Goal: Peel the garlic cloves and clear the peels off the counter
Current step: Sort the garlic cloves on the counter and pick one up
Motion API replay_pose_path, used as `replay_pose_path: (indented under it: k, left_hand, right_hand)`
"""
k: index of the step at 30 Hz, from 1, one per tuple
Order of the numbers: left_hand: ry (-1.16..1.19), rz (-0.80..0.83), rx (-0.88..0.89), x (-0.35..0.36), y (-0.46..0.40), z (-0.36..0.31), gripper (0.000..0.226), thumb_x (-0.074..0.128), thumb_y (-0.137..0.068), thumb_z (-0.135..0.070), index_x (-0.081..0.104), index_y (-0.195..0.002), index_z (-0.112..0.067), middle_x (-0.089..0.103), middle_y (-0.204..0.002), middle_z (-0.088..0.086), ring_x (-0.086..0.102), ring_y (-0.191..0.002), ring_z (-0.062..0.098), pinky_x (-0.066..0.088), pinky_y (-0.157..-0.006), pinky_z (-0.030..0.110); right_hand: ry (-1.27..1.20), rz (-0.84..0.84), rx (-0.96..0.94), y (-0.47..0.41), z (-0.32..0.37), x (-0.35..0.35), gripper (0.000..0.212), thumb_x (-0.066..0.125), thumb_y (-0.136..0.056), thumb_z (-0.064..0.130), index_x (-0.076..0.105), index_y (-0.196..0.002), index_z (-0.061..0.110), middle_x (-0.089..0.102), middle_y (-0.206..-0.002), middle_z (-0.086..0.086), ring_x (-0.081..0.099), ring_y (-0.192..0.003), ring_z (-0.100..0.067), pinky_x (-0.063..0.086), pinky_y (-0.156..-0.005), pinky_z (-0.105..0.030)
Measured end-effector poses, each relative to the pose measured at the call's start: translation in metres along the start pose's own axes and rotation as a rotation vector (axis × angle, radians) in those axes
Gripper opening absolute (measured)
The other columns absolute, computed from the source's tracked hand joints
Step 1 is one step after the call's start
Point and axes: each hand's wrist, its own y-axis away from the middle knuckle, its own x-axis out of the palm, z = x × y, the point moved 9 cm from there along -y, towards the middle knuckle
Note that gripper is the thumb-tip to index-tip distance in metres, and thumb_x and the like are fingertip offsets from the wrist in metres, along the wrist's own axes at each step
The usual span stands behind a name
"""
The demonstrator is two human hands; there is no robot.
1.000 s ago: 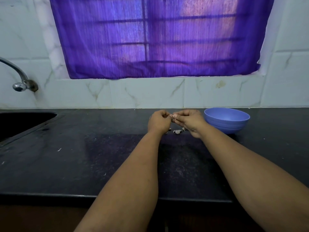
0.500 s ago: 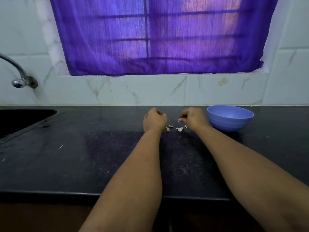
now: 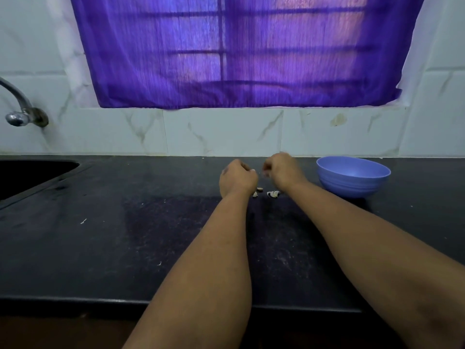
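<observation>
Both hands are curled up small: the left hand point(image 3: 237, 178) and right hand point(image 3: 283, 170) may pinch garlic, but I cannot tell. Peels point(image 3: 273, 194) lie on the counter point(image 3: 151, 235), not cleared yet.

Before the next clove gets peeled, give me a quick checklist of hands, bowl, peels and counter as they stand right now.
1. Left hand curled, contents hidden: cannot tell.
2. Right hand pinching a small pale bit: cannot tell.
3. Blue bowl upright, right of the hands: ok.
4. Bowl contents: cannot tell.
5. Peels cleared off the counter: not ok, bits lie between the hands.
6. Stray flecks near the sink: not ok.
</observation>
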Motion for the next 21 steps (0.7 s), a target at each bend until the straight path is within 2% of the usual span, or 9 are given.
replay_pose_path:
  k: [2,4,6,9,10,13,17,19,21]
  left_hand:
    - [0.000,0.007,-0.002,0.001,0.000,0.001,0.016,0.058,-0.090,-0.026,0.062,-0.101,-0.015,0.065,-0.103,0.001,0.056,-0.102,0.019,0.038,-0.072,0.028]
    - [-0.003,0.005,-0.012,0.001,0.000,0.003,0.017,0.058,-0.091,-0.027,0.063,-0.102,-0.016,0.065,-0.104,0.002,0.057,-0.101,0.019,0.038,-0.071,0.028]
    - [0.005,0.004,-0.020,0.001,0.000,0.003,0.017,0.058,-0.091,-0.027,0.062,-0.103,-0.016,0.065,-0.104,0.002,0.058,-0.101,0.020,0.039,-0.071,0.028]
    - [0.010,0.013,-0.019,0.001,0.001,0.002,0.017,0.058,-0.090,-0.027,0.062,-0.102,-0.016,0.066,-0.105,0.003,0.058,-0.103,0.021,0.042,-0.074,0.028]
    - [0.009,0.013,-0.017,0.002,0.001,0.003,0.017,0.058,-0.090,-0.026,0.063,-0.103,-0.016,0.066,-0.105,0.003,0.058,-0.104,0.021,0.042,-0.075,0.028]
    - [0.012,0.012,-0.022,-0.001,0.002,0.002,0.019,0.058,-0.090,-0.026,0.063,-0.104,-0.015,0.066,-0.106,0.003,0.058,-0.103,0.020,0.040,-0.073,0.027]
    - [0.018,0.011,-0.015,-0.002,0.004,0.000,0.019,0.058,-0.090,-0.025,0.063,-0.105,-0.015,0.066,-0.107,0.003,0.058,-0.104,0.021,0.040,-0.074,0.027]
    - [0.010,0.024,-0.015,-0.002,0.005,0.000,0.020,0.057,-0.090,-0.024,0.064,-0.107,-0.016,0.066,-0.109,0.002,0.058,-0.106,0.021,0.041,-0.075,0.026]
    - [0.036,0.043,-0.002,0.000,0.004,0.000,0.022,0.057,-0.091,-0.024,0.065,-0.110,-0.018,0.067,-0.108,0.001,0.059,-0.107,0.020,0.045,-0.077,0.025]
  right_hand:
    - [0.013,0.151,0.052,0.002,0.000,0.014,0.019,0.056,-0.083,-0.007,0.068,-0.080,0.008,0.068,-0.089,-0.014,0.065,-0.081,-0.027,0.050,-0.066,-0.027]
    - [-0.035,0.090,0.077,-0.003,-0.002,0.003,0.016,0.058,-0.085,-0.006,0.070,-0.083,0.005,0.067,-0.084,-0.013,0.062,-0.078,-0.024,0.045,-0.064,-0.026]
    - [-0.024,0.017,0.062,-0.005,-0.006,-0.006,0.014,0.059,-0.085,-0.004,0.071,-0.083,0.003,0.068,-0.086,-0.014,0.063,-0.083,-0.026,0.049,-0.071,-0.031]
    - [-0.002,0.146,0.064,0.003,-0.009,0.009,0.024,0.053,-0.080,-0.010,0.062,-0.067,0.008,0.067,-0.079,-0.015,0.069,-0.083,-0.029,0.054,-0.074,-0.036]
    - [-0.018,0.141,0.071,0.002,-0.009,0.009,0.024,0.052,-0.080,-0.009,0.061,-0.066,0.008,0.066,-0.080,-0.016,0.069,-0.084,-0.031,0.054,-0.073,-0.036]
    - [0.023,0.078,0.046,-0.003,0.001,-0.003,0.018,0.054,-0.084,-0.003,0.070,-0.089,0.002,0.067,-0.096,-0.017,0.063,-0.093,-0.031,0.047,-0.074,-0.031]
    - [0.079,0.171,0.069,0.003,-0.009,0.009,0.023,0.053,-0.088,0.002,0.068,-0.105,0.000,0.065,-0.107,-0.017,0.061,-0.096,-0.030,0.046,-0.081,-0.032]
    - [-0.030,0.038,0.087,-0.002,-0.010,-0.009,0.017,0.055,-0.089,0.003,0.069,-0.100,0.001,0.066,-0.103,-0.016,0.061,-0.097,-0.030,0.044,-0.079,-0.030]
    - [-0.217,-0.173,0.101,-0.002,-0.011,-0.035,0.010,0.061,-0.087,0.004,0.071,-0.088,0.003,0.069,-0.088,-0.011,0.061,-0.081,-0.021,0.044,-0.072,-0.025]
